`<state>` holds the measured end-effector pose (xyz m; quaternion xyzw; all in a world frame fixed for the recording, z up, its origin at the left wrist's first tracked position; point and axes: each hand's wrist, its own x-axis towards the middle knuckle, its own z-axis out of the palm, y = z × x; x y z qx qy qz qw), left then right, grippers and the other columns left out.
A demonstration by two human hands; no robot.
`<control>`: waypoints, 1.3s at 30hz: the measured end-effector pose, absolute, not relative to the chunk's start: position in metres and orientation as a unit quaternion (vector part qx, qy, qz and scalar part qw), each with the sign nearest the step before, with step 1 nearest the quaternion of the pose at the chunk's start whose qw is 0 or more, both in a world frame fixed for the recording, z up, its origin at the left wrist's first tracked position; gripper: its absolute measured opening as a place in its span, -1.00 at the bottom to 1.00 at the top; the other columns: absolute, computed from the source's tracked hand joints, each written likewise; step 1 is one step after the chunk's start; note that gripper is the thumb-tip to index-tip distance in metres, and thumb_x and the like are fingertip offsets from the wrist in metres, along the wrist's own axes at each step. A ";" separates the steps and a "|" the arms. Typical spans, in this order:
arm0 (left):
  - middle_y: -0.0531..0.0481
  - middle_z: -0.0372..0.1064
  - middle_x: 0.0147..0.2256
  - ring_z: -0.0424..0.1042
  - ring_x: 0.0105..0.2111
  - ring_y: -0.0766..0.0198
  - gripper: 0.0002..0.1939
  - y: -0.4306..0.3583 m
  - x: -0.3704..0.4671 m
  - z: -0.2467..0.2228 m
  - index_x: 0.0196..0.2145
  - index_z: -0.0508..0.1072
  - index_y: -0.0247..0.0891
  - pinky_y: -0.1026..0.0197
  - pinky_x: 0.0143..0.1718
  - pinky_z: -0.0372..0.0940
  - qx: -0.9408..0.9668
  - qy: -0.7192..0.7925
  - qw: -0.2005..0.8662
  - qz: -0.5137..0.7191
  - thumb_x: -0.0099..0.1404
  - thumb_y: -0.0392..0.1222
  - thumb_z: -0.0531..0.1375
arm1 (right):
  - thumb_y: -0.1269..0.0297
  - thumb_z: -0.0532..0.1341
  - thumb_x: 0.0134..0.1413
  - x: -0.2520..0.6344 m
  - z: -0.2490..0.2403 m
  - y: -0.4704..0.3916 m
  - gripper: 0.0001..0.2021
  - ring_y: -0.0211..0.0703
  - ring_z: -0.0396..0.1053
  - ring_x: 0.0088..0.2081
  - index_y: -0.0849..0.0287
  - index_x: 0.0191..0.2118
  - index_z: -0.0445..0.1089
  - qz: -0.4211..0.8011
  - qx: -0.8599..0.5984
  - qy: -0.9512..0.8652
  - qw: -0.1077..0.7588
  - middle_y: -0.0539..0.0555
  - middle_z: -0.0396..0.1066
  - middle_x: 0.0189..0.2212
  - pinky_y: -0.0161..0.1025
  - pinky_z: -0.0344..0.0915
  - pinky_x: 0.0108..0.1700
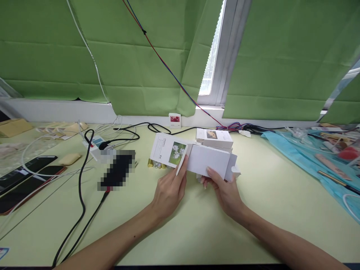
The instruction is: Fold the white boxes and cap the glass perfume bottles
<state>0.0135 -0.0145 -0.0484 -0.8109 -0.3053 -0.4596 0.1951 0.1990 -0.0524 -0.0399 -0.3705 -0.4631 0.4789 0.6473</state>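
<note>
A white cardboard box (208, 159) with a plain side facing up is gripped by my right hand (226, 191), thumb on top and fingers beneath. A flap sticks out at its right end. Against its left end lies a white printed piece with a white-flower picture (177, 152). My left hand (170, 191) has its fingers closed at the edge of that printed piece, where it meets the plain box. Whether the two pieces are joined is unclear. Small gold-capped bottles (156, 164) show partly from under the printed piece. White boxes (215, 138) are stacked just behind.
To the left are a power strip (97, 146), a pixelated dark device (119, 168), black cables and two phones (32, 187). A small box with a red picture (174, 120) stands by the wall. Blue sheeting (298, 161) with assorted items lies at right.
</note>
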 end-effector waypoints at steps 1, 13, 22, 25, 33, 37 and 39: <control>-0.30 0.55 0.03 0.60 -0.36 0.21 -0.17 -0.015 0.014 -0.049 0.49 -0.18 -0.25 0.28 -0.41 0.41 -0.812 -0.306 0.194 -0.457 0.42 -0.44 0.15 | 0.07 0.34 0.21 0.199 -0.039 -0.053 -0.76 -0.11 0.44 -0.43 0.15 -0.32 0.48 0.481 -0.367 -0.461 0.649 0.04 0.46 -0.49 -0.13 0.48 -0.32; -0.30 0.56 0.00 0.53 -0.44 0.26 -0.18 -0.016 0.017 -0.049 0.49 -0.22 -0.25 0.29 -0.44 0.39 -0.820 -0.304 0.182 -0.449 0.44 -0.43 0.12 | 0.04 0.39 0.13 0.193 -0.034 -0.057 -0.71 -0.11 0.43 -0.44 0.18 -0.30 0.47 0.493 -0.372 -0.430 0.659 0.05 0.45 -0.49 -0.16 0.46 -0.38; -0.31 0.55 0.00 0.49 -0.46 0.26 -0.18 -0.015 0.017 -0.050 0.50 -0.23 -0.26 0.29 -0.45 0.37 -0.820 -0.314 0.187 -0.441 0.44 -0.43 0.09 | 0.06 0.42 0.10 0.192 -0.033 -0.056 -0.70 -0.13 0.41 -0.44 0.19 -0.25 0.46 0.515 -0.357 -0.403 0.667 0.04 0.43 -0.44 -0.19 0.42 -0.42; -0.23 0.59 -0.14 0.44 -0.51 0.27 -0.21 -0.015 0.016 -0.049 0.49 -0.19 -0.27 0.29 -0.45 0.36 -0.822 -0.315 0.185 -0.437 0.44 -0.43 0.07 | 0.07 0.44 0.07 0.191 -0.031 -0.056 -0.70 -0.15 0.41 -0.44 0.19 -0.25 0.47 0.526 -0.350 -0.391 0.669 0.03 0.43 -0.44 -0.22 0.40 -0.44; -0.22 0.57 -0.16 0.43 -0.50 0.29 -0.22 -0.015 0.018 -0.048 0.49 -0.19 -0.29 0.30 -0.43 0.36 -0.825 -0.299 0.175 -0.447 0.45 -0.43 0.08 | 0.09 0.45 0.06 0.192 -0.032 -0.056 -0.70 -0.16 0.41 -0.44 0.19 -0.22 0.47 0.543 -0.343 -0.376 0.668 0.02 0.43 -0.43 -0.23 0.38 -0.44; -0.15 0.56 -0.25 0.40 -0.53 0.31 -0.24 -0.018 0.021 -0.050 0.49 -0.18 -0.31 0.31 -0.46 0.35 -0.830 -0.287 0.157 -0.451 0.46 -0.39 0.09 | 0.11 0.42 0.13 0.191 -0.032 -0.058 -0.76 -0.16 0.40 -0.41 0.16 -0.22 0.49 0.550 -0.345 -0.382 0.658 0.01 0.44 -0.44 -0.23 0.36 -0.39; -0.08 0.52 -0.35 0.40 -0.52 0.30 -0.24 -0.019 0.022 -0.050 0.48 -0.15 -0.34 0.32 -0.45 0.36 -0.834 -0.281 0.148 -0.452 0.46 -0.39 0.10 | 0.12 0.42 0.13 0.191 -0.032 -0.058 -0.77 -0.16 0.39 -0.41 0.15 -0.24 0.50 0.551 -0.344 -0.383 0.657 0.02 0.44 -0.44 -0.23 0.36 -0.39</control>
